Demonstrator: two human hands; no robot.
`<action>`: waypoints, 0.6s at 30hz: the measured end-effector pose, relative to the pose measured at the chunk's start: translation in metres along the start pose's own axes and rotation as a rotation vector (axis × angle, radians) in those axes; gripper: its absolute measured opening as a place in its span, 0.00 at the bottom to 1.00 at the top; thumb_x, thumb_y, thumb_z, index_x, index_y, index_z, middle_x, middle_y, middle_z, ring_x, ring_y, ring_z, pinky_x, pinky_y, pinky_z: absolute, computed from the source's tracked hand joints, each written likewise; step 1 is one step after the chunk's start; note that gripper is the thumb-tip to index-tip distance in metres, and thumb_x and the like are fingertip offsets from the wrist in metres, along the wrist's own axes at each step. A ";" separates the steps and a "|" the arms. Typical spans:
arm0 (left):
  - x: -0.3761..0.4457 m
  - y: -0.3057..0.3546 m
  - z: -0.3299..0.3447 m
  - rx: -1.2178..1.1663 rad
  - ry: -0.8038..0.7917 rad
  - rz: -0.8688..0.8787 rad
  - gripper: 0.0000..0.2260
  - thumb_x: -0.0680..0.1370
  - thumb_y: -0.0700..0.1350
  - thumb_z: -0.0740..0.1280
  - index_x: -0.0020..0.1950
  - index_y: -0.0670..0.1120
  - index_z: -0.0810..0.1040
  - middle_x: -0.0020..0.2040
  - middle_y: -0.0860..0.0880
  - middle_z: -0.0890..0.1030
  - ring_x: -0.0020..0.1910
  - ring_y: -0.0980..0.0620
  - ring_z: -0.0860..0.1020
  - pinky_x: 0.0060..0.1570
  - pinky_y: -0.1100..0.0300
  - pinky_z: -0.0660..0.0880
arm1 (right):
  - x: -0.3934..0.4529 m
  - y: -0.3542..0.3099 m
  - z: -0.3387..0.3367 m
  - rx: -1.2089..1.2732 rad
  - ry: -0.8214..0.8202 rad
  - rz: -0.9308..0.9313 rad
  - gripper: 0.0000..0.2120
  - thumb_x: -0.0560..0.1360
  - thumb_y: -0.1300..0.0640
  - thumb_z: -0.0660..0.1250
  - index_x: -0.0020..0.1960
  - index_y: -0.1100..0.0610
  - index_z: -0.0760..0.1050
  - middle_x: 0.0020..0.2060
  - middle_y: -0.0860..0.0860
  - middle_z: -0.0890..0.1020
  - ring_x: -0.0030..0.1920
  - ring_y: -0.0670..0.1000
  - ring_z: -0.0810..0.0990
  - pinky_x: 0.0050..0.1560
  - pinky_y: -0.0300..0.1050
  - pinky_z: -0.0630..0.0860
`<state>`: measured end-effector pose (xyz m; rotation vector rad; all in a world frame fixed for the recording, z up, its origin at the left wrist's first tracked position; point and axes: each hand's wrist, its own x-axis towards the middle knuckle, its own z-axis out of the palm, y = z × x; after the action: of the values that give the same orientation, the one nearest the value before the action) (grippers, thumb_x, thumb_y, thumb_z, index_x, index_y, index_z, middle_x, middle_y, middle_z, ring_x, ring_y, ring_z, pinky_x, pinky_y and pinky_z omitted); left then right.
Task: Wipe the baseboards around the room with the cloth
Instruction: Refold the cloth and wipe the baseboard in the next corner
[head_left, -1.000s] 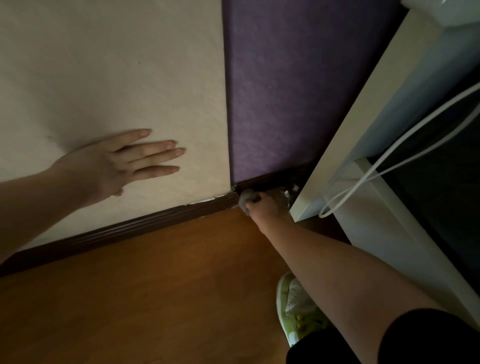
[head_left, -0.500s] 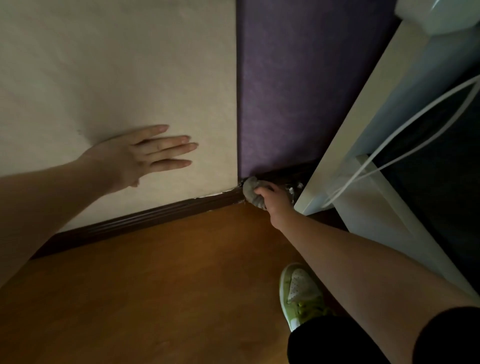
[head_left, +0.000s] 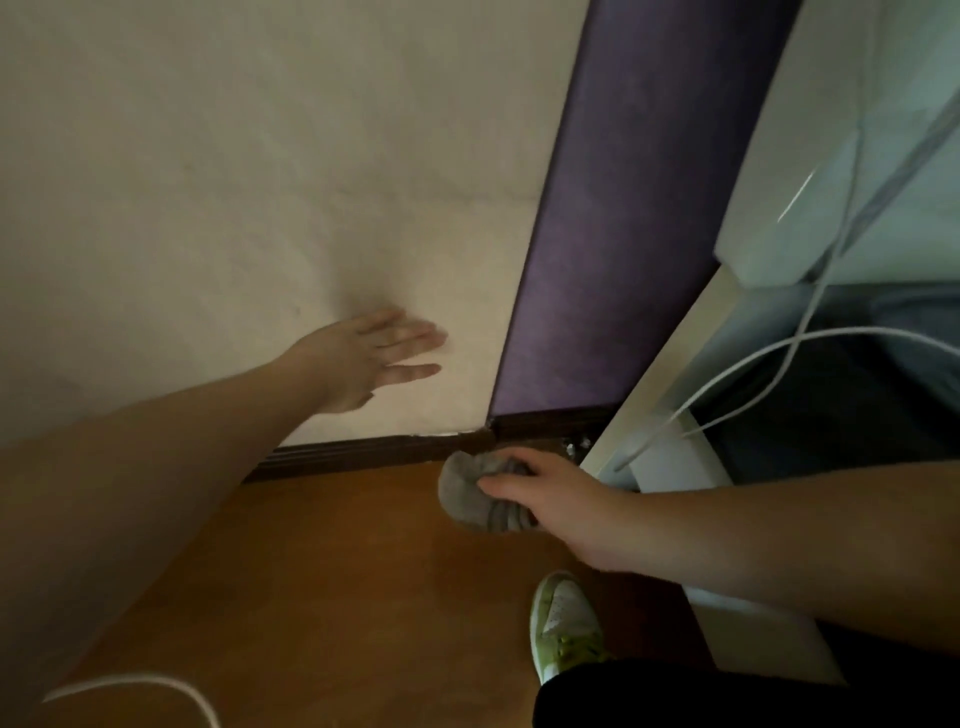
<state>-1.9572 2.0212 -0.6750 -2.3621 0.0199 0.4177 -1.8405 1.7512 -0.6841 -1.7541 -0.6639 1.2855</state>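
Head view: right hand (head_left: 558, 499) grips the bunched grey cloth (head_left: 470, 493), fingers curled round it, held just in front of the room corner above the wooden floor (head_left: 322, 582); contact with the dark baseboard (head_left: 363, 453) can't be confirmed. Left hand (head_left: 363, 364) is released, fingers straight, palm flat on the cream wall (head_left: 234, 182) above the baseboard. Purple wall (head_left: 613, 249) right of corner, white furniture (head_left: 670, 374) and white cable (head_left: 753, 374) beside it, green shoe (head_left: 563, 629) on floor below
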 end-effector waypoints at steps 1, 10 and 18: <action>-0.006 0.001 -0.005 -0.080 0.022 -0.019 0.37 0.83 0.52 0.58 0.80 0.53 0.33 0.79 0.45 0.30 0.78 0.44 0.31 0.75 0.45 0.32 | -0.017 -0.011 -0.008 -0.008 -0.001 -0.009 0.10 0.77 0.54 0.72 0.58 0.50 0.80 0.52 0.49 0.85 0.52 0.48 0.85 0.54 0.43 0.81; -0.020 0.058 -0.105 -1.424 0.278 -0.257 0.23 0.81 0.64 0.50 0.71 0.60 0.71 0.67 0.57 0.77 0.65 0.57 0.74 0.60 0.63 0.70 | -0.104 -0.073 -0.071 -0.104 0.031 -0.279 0.22 0.67 0.47 0.76 0.60 0.48 0.80 0.52 0.49 0.85 0.53 0.51 0.84 0.52 0.45 0.81; -0.006 0.100 -0.182 -2.463 0.176 -0.194 0.35 0.72 0.74 0.57 0.65 0.50 0.77 0.58 0.47 0.84 0.55 0.46 0.83 0.54 0.57 0.80 | -0.085 -0.061 -0.106 0.013 0.078 -0.341 0.16 0.69 0.45 0.74 0.56 0.43 0.79 0.50 0.45 0.84 0.52 0.47 0.84 0.46 0.37 0.80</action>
<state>-1.9231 1.8251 -0.6151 -4.5845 -1.3608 -0.1985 -1.7655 1.6799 -0.5769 -1.5889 -0.8651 0.9806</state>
